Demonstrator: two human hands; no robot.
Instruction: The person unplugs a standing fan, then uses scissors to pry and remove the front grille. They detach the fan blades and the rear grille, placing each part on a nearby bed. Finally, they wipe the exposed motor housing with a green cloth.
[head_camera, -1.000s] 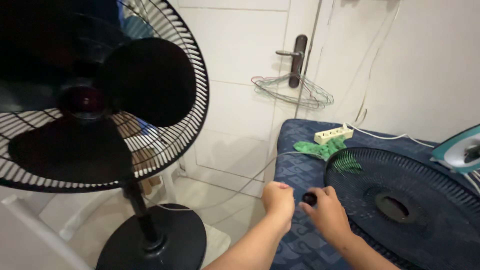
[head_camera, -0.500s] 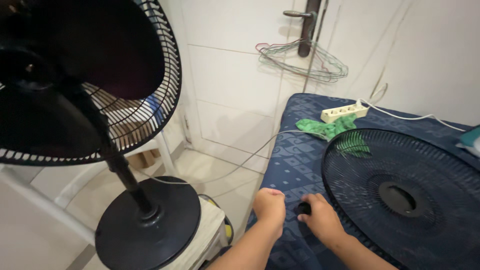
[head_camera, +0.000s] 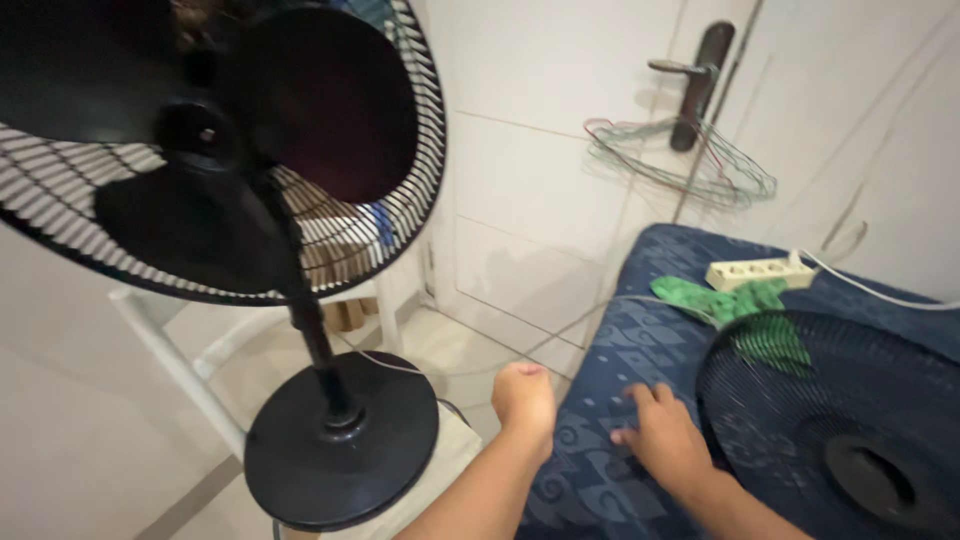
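Note:
My left hand (head_camera: 525, 395) is closed in a fist just off the edge of the blue patterned mattress (head_camera: 600, 350), above the fan's round black base (head_camera: 340, 455). I see nothing in the fist. On the mattress my right hand (head_camera: 660, 440) rests palm down with its fingers spread, just left of the black front fan grille (head_camera: 800, 400) lying there. The small black knob it held earlier is out of sight. The standing fan (head_camera: 210, 140) at upper left shows bare black blades against its rear grille.
The fan's base stands on a white stool (head_camera: 440, 465). A green cloth (head_camera: 725, 300) and a white power strip (head_camera: 755, 270) lie at the mattress's far end. Wire hangers (head_camera: 690, 165) hang from the handle of the white door (head_camera: 540, 150). A thin cable (head_camera: 570, 330) runs down to the floor.
The view swung right and down. My right hand went from holding the small black knob near my left hand to lying flat on the mattress. My left fist stayed closed.

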